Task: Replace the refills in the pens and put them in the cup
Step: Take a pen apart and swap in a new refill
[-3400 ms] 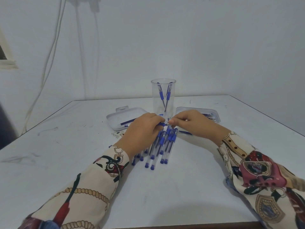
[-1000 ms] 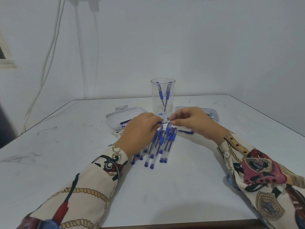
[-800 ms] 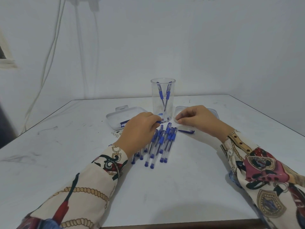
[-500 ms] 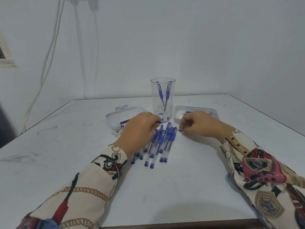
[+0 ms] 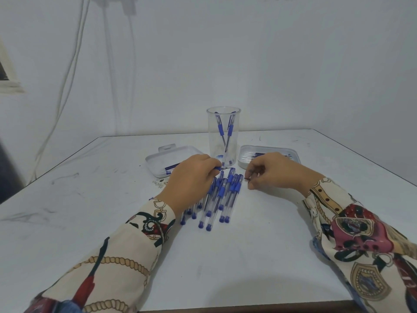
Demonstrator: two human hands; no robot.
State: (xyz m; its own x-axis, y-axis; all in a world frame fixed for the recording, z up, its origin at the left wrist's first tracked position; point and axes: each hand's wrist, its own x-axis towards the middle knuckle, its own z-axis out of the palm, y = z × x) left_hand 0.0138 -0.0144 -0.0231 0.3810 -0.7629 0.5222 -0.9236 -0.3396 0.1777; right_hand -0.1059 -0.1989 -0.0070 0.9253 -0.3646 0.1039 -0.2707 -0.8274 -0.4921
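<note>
Near the white tabletop's (image 5: 270,256) middle, the left hand (image 5: 191,180) grips a clear blue-gripped pen (image 5: 220,168); the right hand (image 5: 274,171) pinches a small dark-tipped piece (image 5: 246,178).

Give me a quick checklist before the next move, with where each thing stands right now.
1. Left hand holds a pen barrel: ok, its fingers are curled round one above the row of pens.
2. Right hand has a small part pinched: ok, a dark bit shows at its fingertips; what it is, cannot tell.
3. Cup upright with room: ok, only two pens inside.
4. Right tray within reach: ok, just behind the right hand.
5. New refill in the held barrel: cannot tell, the hand hides it.
6. Left tray open: ok.
</note>
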